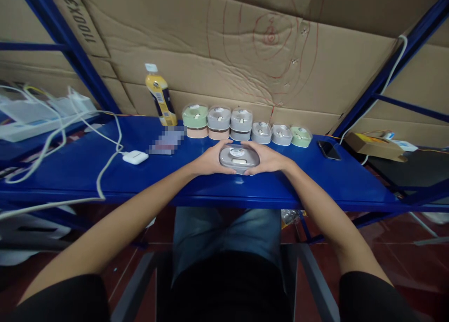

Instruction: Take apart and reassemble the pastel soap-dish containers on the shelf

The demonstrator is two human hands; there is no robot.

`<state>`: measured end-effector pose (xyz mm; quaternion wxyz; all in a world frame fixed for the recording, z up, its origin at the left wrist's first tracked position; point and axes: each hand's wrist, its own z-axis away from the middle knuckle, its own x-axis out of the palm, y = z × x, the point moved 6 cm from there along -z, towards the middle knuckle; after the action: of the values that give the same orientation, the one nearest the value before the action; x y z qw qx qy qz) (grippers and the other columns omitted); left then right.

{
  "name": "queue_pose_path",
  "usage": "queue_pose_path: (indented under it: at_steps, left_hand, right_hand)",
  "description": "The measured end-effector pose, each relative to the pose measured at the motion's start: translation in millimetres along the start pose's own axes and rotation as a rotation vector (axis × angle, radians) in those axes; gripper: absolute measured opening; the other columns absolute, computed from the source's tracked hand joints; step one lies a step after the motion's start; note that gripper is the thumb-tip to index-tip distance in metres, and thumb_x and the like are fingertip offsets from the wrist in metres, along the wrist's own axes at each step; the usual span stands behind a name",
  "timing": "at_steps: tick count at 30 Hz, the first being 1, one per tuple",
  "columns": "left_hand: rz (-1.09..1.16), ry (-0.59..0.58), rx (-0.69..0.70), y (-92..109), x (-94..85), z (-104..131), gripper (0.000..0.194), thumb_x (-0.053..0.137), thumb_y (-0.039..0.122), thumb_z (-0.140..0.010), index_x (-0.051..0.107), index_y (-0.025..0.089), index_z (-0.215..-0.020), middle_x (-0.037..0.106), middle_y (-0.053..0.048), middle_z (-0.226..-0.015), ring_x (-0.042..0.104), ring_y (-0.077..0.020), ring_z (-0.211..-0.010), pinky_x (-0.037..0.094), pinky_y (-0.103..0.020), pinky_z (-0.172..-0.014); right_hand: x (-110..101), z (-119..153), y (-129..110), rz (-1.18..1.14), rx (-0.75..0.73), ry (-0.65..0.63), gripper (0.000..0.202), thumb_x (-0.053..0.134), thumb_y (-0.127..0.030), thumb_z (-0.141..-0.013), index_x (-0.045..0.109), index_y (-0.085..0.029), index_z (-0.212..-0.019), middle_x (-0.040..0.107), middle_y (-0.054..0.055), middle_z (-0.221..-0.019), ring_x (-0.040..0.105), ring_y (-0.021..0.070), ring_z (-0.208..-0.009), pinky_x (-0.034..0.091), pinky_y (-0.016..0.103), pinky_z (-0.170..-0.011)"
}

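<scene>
Between my two hands is a grey oval container [239, 157] with a clear lid and a round white label, held low over the front part of the blue table [196, 189]. My left hand [212, 161] wraps round its left end, and my right hand [267, 160] grips the right end. Just behind stands a row of similar containers: a green one [195, 116] on a pink one, grey ones [219, 118] in stacks, then single grey ones [261, 132] and a single green one [300, 136] at the right.
A yellow drink bottle [162, 95] stands at the back left, near a blurred flat item [167, 141]. A white case [135, 157] and white cables [100, 172] lie left. A phone [329, 150] lies right; beyond it sits an open cardboard box [373, 146]. Cardboard [175, 32] backs the table.
</scene>
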<state>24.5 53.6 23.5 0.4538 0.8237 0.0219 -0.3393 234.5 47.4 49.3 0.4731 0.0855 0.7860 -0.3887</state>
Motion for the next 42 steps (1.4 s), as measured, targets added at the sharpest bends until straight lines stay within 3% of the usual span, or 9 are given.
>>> queue_pose_path:
  at_steps: [5, 9, 14, 16, 20, 23, 29, 36, 42]
  left_hand:
    - [-0.001, 0.0, 0.02, -1, 4.5, -1, 0.124, 0.102, 0.058, -0.064, 0.045, 0.015, -0.165, 0.064, -0.027, -0.157, 0.063, -0.0474, -0.147, 0.05, -0.065, -0.124]
    - [-0.072, 0.016, 0.064, 3, 0.3, 1, 0.122, 0.1, 0.063, -0.069, 0.044, 0.02, -0.168, 0.056, -0.024, -0.166, 0.057, -0.0458, -0.152, 0.046, -0.063, -0.128]
    - [-0.228, -0.079, 0.127, 13, 3.3, 6, 0.065, 0.08, 0.066, -0.093, 0.075, 0.027, -0.145, 0.067, -0.013, -0.142, 0.061, -0.0379, -0.141, 0.044, -0.06, -0.13]
    - [-0.235, -0.088, 0.124, 15, 4.0, 6, 0.058, 0.077, 0.068, -0.094, 0.081, 0.028, -0.136, 0.065, -0.013, -0.137, 0.061, -0.0382, -0.14, 0.044, -0.06, -0.13]
    - [-0.192, -0.018, 0.095, 13, -4.7, 3, 0.054, 0.074, 0.07, -0.094, 0.086, 0.027, -0.125, 0.065, -0.013, -0.133, 0.062, -0.0404, -0.138, 0.046, -0.062, -0.128]
    - [-0.175, 0.083, 0.047, 4, -22.5, 1, 0.055, 0.07, 0.07, -0.096, 0.085, 0.024, -0.123, 0.067, -0.013, -0.132, 0.065, -0.0389, -0.131, 0.048, -0.062, -0.125]
    - [-0.31, 0.201, -0.077, -24, -52.9, 1, 0.062, 0.068, 0.075, -0.093, 0.082, 0.02, -0.118, 0.064, -0.015, -0.129, 0.062, -0.0397, -0.131, 0.046, -0.062, -0.124]
    - [-0.324, 0.175, -0.167, -35, -52.2, 1, 0.059, 0.073, 0.076, -0.089, 0.081, 0.024, -0.115, 0.061, -0.012, -0.123, 0.065, -0.0391, -0.123, 0.049, -0.061, -0.121]
    - [-0.246, 0.171, -0.014, -8, -42.4, 3, 0.055, 0.07, 0.069, -0.095, 0.078, 0.023, -0.123, 0.07, -0.013, -0.129, 0.065, -0.0378, -0.131, 0.05, -0.06, -0.121]
  right_hand:
    - [5, -6, -17, 0.105, -0.039, 0.126, 0.107, 0.091, -0.077, -0.074, 0.058, -0.025, -0.161, 0.07, 0.018, -0.152, 0.065, 0.044, -0.143, 0.053, 0.068, -0.12]
    - [-16, 1, -7, 0.054, 0.006, 0.263, 0.097, 0.082, -0.081, -0.081, 0.061, -0.024, -0.156, 0.073, 0.017, -0.146, 0.071, 0.0403, -0.13, 0.057, 0.063, -0.115]
    - [-57, 20, 28, 0.007, 0.196, 0.467, 0.089, 0.071, -0.085, -0.087, 0.064, -0.022, -0.15, 0.08, 0.015, -0.125, 0.075, 0.0378, -0.11, 0.06, 0.062, -0.106]
    - [-63, 24, 35, -0.003, 0.244, 0.493, 0.088, 0.07, -0.084, -0.087, 0.064, -0.022, -0.149, 0.08, 0.015, -0.123, 0.075, 0.0379, -0.109, 0.06, 0.062, -0.106]
    - [-62, 25, 37, -0.009, 0.266, 0.464, 0.083, 0.071, -0.08, -0.089, 0.063, -0.025, -0.151, 0.08, 0.013, -0.126, 0.075, 0.0379, -0.115, 0.06, 0.061, -0.11]
    - [-63, 27, 42, 0.015, 0.303, 0.406, 0.084, 0.073, -0.078, -0.089, 0.063, -0.025, -0.153, 0.08, 0.013, -0.128, 0.074, 0.0402, -0.121, 0.058, 0.064, -0.113]
    - [-62, 31, 62, 0.07, 0.407, 0.16, 0.095, 0.092, -0.066, -0.071, 0.069, -0.019, -0.15, 0.076, 0.019, -0.142, 0.074, 0.0442, -0.129, 0.057, 0.066, -0.118]
    - [-54, 30, 61, 0.077, 0.378, 0.052, 0.091, 0.098, -0.056, -0.065, 0.074, -0.022, -0.145, 0.078, 0.016, -0.142, 0.074, 0.0438, -0.131, 0.056, 0.067, -0.121]
    - [-64, 32, 59, 0.039, 0.41, 0.175, 0.095, 0.096, -0.062, -0.067, 0.072, -0.019, -0.148, 0.075, 0.02, -0.145, 0.073, 0.0442, -0.134, 0.055, 0.067, -0.122]
